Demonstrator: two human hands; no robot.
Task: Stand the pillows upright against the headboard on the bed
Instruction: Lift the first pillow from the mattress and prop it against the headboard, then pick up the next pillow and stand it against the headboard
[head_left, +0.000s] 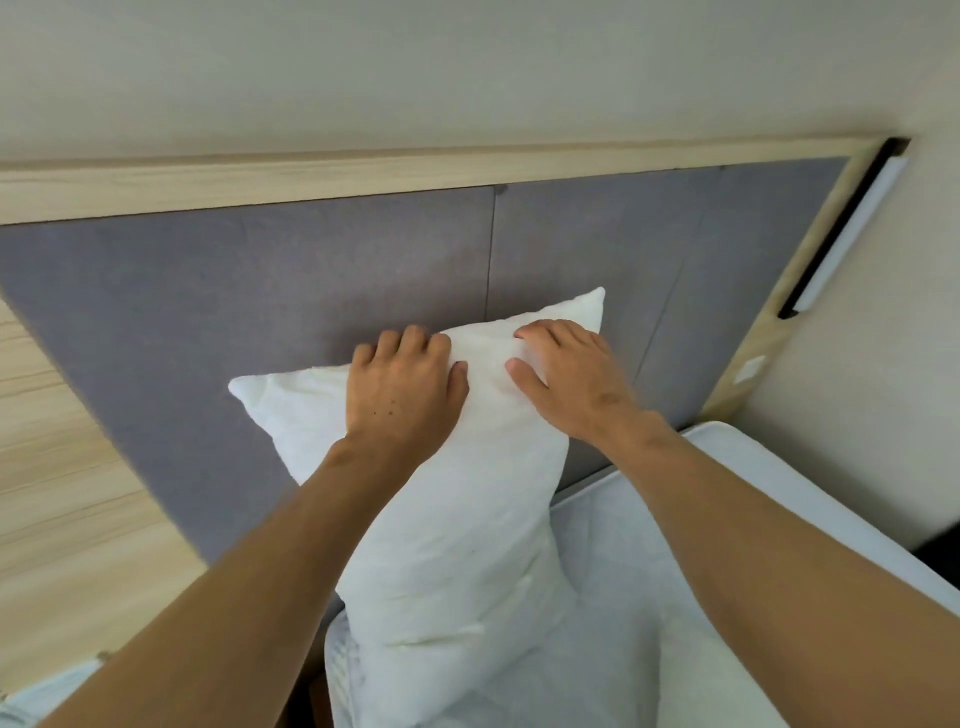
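Propping one white pillow (457, 519) upright against the grey headboard (208, 291): left hand (402, 387) at 11 o'clock and right hand (569, 376) at 1 o'clock clutch its top edge, likely steadying it over the mattress (727, 519).

Both forearms are seen bare to the frame's edge, with no sleeves, watch or rings shown. A few small dark moles are dotted on the left hand (402, 395). Short nails are seen on the right hand (566, 376).
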